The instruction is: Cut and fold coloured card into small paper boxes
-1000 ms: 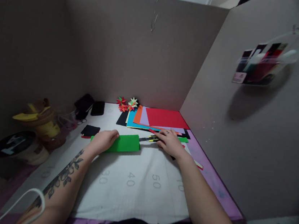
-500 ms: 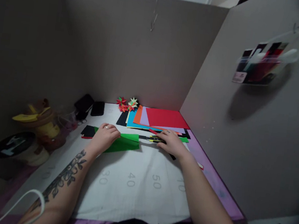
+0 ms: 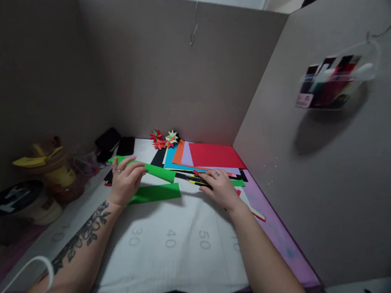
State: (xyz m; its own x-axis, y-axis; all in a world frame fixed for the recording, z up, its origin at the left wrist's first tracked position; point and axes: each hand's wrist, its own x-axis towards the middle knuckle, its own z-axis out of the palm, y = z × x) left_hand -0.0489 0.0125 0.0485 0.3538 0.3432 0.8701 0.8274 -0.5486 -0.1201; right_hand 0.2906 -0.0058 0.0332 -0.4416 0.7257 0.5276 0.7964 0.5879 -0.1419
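My left hand (image 3: 125,180) pinches a narrow green paper strip (image 3: 157,171) and holds it lifted just above the white cutting mat (image 3: 170,238). A wider piece of green paper (image 3: 157,193) lies flat on the mat below the strip. My right hand (image 3: 219,187) rests on the mat with its fingers closed on a black and yellow utility knife (image 3: 191,179), whose tip points left toward the strip.
A stack of coloured paper sheets (image 3: 208,156) lies behind the hands, with folded paper stars (image 3: 164,138) at the back wall. A black phone (image 3: 126,146), a yellow-lidded jar (image 3: 48,166) and a black round lid (image 3: 9,192) sit left. Grey cardboard walls (image 3: 305,179) enclose the mat.
My left hand lifted a narrow green strip off the green sheet and raised it toward the back. The wider green piece stayed on the mat. My right hand barely moved.
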